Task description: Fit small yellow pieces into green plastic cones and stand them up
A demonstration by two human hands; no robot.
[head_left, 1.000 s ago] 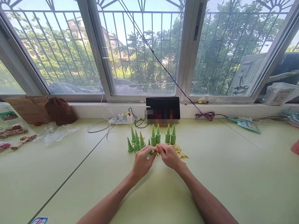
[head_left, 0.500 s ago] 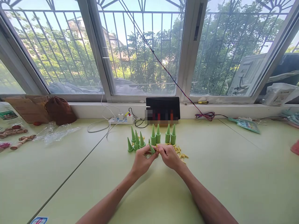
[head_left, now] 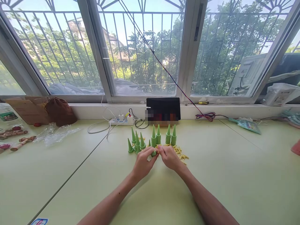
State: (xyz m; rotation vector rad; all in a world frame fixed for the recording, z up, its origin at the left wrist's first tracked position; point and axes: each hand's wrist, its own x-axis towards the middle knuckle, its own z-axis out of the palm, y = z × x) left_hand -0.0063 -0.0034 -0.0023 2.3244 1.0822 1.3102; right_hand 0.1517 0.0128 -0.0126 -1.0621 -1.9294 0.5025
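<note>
over the table (head_left: 150,200), light-green cone (head_left: 153,153), partly hidden, in left fingers (head_left: 148,151), right fingers (head_left: 162,150), hold unclear

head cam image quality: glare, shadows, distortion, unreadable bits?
Head view: sky bright, washed pale; same view: faint, soft shadow on table beside left forearm; same view: window posts lean apart, likely wide-angle distortion; same view: pixelated blocks over black screen, lower part; same view: green cone in left hand too small for fine detail.
</note>
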